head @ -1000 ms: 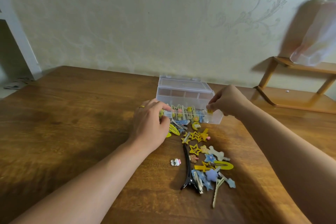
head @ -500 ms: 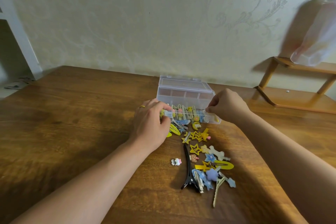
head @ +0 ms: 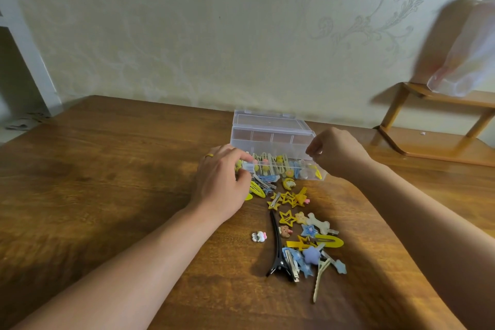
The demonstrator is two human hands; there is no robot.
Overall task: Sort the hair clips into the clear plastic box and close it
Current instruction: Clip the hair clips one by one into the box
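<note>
Two hands flank the clear plastic box (head: pixel 273 142): the left hand (head: pixel 222 182) grips its near-left corner with curled fingers; the right hand (head: pixel 337 151) hovers at its right end, fingertips pinched, whether on a clip I cannot tell. Its long axis runs left-right, lid raised behind. Loose hair clips (head: pixel 302 233) trail toward the person, nearer the right hand, with bare worktop (head: pixel 107 169) to the left.

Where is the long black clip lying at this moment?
In the head view, the long black clip lies on the wooden table, below the clear plastic box and between the two forearms, at the left edge of the loose pile of hair clips.
</note>
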